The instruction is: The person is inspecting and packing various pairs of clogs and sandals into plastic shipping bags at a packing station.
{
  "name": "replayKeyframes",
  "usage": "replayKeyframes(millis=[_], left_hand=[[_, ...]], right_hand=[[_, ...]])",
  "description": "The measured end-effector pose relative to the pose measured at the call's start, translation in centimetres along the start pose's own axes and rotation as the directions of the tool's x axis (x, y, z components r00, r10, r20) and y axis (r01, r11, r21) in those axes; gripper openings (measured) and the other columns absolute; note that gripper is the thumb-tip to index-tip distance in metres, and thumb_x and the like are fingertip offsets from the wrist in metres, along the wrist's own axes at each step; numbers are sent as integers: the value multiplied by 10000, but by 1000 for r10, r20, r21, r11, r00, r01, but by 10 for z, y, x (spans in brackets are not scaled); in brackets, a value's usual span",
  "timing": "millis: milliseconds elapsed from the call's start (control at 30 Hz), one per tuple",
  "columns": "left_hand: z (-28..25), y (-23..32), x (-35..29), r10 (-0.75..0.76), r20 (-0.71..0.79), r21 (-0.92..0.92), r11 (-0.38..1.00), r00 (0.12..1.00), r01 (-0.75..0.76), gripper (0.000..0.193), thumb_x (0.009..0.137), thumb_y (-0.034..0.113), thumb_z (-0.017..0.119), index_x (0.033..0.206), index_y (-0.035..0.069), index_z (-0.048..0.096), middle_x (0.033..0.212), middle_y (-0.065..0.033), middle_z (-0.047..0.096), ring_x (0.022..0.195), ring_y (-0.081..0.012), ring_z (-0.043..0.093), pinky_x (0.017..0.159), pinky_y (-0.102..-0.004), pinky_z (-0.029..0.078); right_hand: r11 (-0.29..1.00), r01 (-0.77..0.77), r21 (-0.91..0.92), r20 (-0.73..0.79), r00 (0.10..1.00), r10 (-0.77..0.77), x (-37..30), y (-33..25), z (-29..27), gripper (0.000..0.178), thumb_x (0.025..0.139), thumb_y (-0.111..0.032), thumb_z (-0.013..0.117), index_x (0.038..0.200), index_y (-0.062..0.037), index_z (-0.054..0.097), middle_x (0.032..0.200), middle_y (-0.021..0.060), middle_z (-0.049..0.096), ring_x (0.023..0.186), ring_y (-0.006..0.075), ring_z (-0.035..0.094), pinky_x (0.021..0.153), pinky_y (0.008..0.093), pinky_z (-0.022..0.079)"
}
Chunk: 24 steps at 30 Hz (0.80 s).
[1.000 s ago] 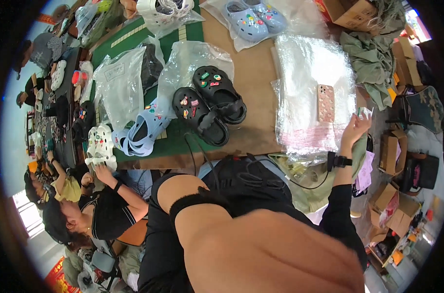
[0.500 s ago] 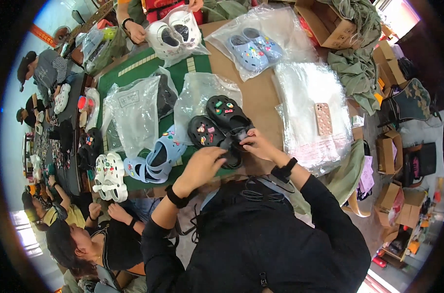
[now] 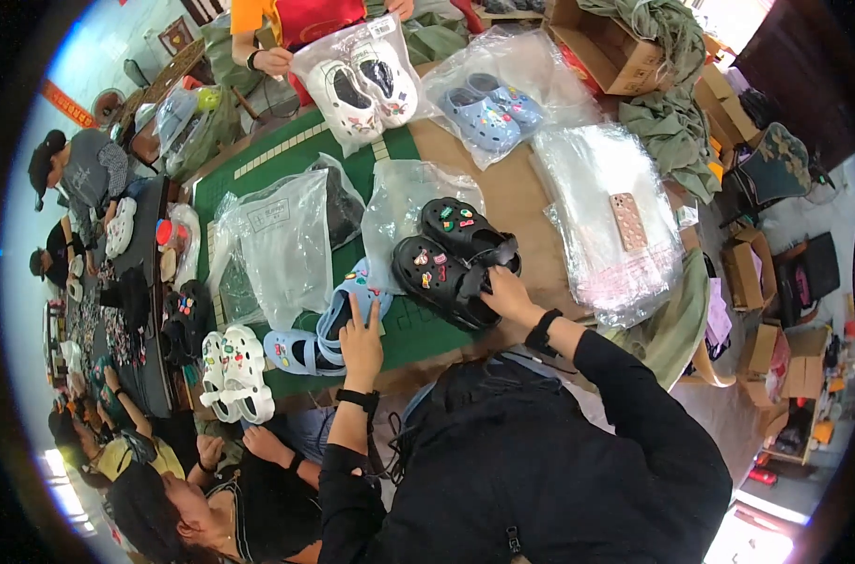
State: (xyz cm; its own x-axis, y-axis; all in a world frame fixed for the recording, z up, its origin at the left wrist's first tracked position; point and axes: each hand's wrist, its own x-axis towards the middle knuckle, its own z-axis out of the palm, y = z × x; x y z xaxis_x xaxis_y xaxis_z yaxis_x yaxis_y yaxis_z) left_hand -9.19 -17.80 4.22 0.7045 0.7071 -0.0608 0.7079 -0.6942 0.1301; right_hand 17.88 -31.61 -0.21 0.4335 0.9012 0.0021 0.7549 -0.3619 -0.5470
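left hand [image 3: 360, 350]: 2 fingers held wide apart over blue clogs [image 3: 329, 331]; can't tell if they touch. right hand [image 3: 508, 297]: fingers curled at the heel end of black clogs [image 3: 451, 277], tips hidden, can't tell how tight. black clogs sit near the table [image 3: 540, 273] edge, toes by a clear bag [image 3: 399, 202]. white clogs [image 3: 242, 352] left of the blue pair. phone [image 3: 627, 222] lies on the bag stack [image 3: 587, 202], right side.
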Motion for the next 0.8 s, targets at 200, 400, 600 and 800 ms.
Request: replayKeyframes(millis=[200,400,600,800], left_hand=[[-3,8,-3,186,-245,-22,980,952,-197,548,674,48,576,1207,39,450,1355,-217,276,1139,-343,387,942,-405,319],[20,26,42,473,-124,248,866,872,-434,394,805,123,426,1164,-31,482,1278,-201,410,1239,-301,319,1057,-415,184],[61,32,89,367,-16,537,788,930,-302,348,837,186,415,1115,18,540,1203,-200,476,1195,-312,355,1020,-456,206],[73,45,102,373,177,438,799,911,-412,229,783,144,469,956,72,600,871,-111,597,947,-280,530,825,-425,400]], right_hand=[[958,-207,-196,-277,949,148,12,-8,24,369,599,-69,616,948,-4,517,1021,190,486,1017,348,426,829,405,376],[964,-234,-124,-104,969,222,46,34,51,191,634,-51,581,808,22,555,886,253,527,812,423,512,711,469,427],[939,-45,340,-357,918,174,35,85,67,223,669,-136,604,854,-13,580,877,214,574,856,355,550,728,391,446],[736,-80,672,-312,871,380,-47,122,22,231,645,-107,624,864,-37,599,801,180,602,763,329,589,652,362,452]])
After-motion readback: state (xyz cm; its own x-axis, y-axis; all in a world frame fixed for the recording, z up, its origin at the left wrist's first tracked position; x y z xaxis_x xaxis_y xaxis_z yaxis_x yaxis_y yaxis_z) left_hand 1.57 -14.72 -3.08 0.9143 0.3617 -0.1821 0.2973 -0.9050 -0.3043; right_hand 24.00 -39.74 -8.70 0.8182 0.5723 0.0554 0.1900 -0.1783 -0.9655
